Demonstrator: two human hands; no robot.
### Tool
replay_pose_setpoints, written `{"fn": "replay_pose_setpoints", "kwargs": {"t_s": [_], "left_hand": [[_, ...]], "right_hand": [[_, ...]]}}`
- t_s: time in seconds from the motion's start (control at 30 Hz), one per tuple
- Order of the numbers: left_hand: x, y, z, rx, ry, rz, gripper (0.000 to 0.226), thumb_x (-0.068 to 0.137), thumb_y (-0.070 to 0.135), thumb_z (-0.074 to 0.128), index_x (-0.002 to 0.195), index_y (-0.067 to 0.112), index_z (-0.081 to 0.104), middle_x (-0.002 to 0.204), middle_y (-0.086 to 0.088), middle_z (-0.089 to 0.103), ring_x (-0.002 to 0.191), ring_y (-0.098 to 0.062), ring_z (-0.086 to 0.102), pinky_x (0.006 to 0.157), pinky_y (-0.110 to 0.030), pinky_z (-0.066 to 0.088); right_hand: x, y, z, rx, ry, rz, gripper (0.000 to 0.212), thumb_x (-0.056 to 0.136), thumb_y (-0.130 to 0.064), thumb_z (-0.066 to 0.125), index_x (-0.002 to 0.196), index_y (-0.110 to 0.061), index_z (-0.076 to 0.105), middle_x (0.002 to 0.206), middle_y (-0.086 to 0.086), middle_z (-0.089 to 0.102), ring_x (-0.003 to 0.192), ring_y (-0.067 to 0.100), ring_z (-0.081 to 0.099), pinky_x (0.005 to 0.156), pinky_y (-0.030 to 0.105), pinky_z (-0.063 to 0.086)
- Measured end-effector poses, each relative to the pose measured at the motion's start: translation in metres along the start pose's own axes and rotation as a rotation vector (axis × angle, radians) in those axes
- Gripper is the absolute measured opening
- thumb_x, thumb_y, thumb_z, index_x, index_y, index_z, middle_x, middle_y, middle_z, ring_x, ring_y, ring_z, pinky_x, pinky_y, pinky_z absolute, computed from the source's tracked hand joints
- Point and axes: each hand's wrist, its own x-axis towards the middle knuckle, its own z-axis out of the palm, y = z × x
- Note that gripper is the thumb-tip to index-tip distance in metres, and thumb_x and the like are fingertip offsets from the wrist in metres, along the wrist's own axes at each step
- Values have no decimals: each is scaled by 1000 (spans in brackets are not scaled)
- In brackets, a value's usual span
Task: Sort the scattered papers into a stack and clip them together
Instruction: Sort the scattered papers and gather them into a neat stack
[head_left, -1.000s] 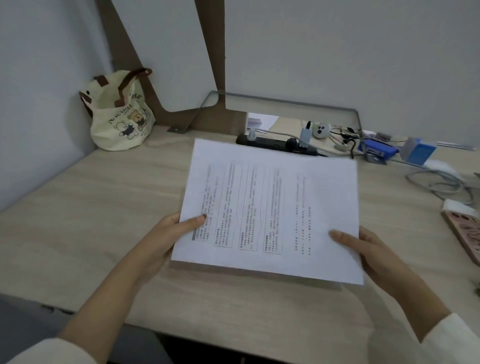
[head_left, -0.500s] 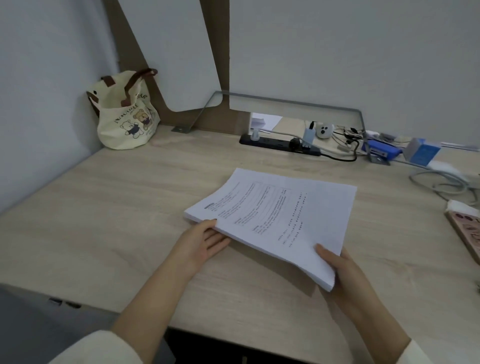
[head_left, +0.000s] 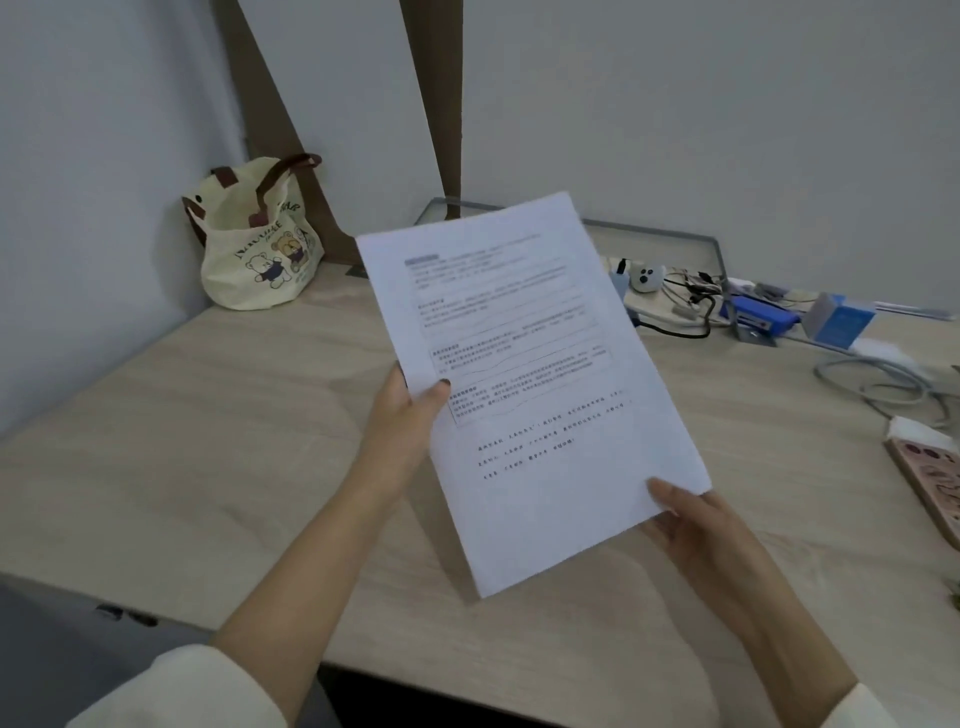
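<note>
A stack of white printed papers (head_left: 540, 395) is held up above the wooden desk (head_left: 218, 447), turned to portrait and tilted, its top edge toward the wall. My left hand (head_left: 410, 415) grips the stack's left edge, thumb on the front page. My right hand (head_left: 696, 525) holds the lower right corner, thumb on top and fingers underneath. No clip is visible on the papers.
A cream tote bag (head_left: 254, 249) with bear prints stands in the back left corner. Along the back lie a power strip with plugs and cables (head_left: 670, 301), a blue device (head_left: 758, 317) and a blue box (head_left: 841, 317). A pink patterned item (head_left: 930, 483) lies at the right edge.
The stack was lowered nearly flat toward the desk half a second ago; now it is raised again and rotated from landscape to portrait, with both hands still holding it.
</note>
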Motion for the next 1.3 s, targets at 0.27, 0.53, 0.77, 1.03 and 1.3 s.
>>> {"fn": "replay_pose_setpoints", "kwargs": {"t_s": [0.27,0.53,0.77,1.03,1.3], "left_hand": [[-6,22,1,39,-183,201,33,93,10,49,124,18,49,116,12,63,98,6,63,78,-9,49],[-35,-4,15,-73,-155,204,21,96,18,44,112,31,49,110,20,66,108,2,59,88,-15,48],[-42,-5,23,-86,-133,234,16,98,14,35,101,23,48,96,17,65,90,12,61,74,-8,48],[-39,-14,26,-11,-84,243,13,98,17,35,91,20,45,90,11,59,82,9,59,73,-12,48],[-31,-5,28,55,-64,200,8,96,19,44,88,20,46,88,-3,60,79,-11,59,72,-29,51]], "right_hand": [[4,-47,12,-431,46,-272,25,84,-14,58,106,-23,64,106,-2,73,96,13,68,82,30,53],[-5,-27,32,-356,235,-461,38,89,-1,41,99,-29,64,104,-14,69,107,11,59,95,34,44],[-8,-27,32,-353,309,-458,36,88,0,38,89,-26,63,87,-21,67,92,4,57,80,25,42],[-7,-22,29,-348,314,-439,35,90,-3,38,94,-24,66,101,-9,68,102,10,58,91,31,44],[-9,-45,10,-431,258,-296,33,87,1,41,103,-18,64,99,-4,71,97,16,63,83,32,48]]}}
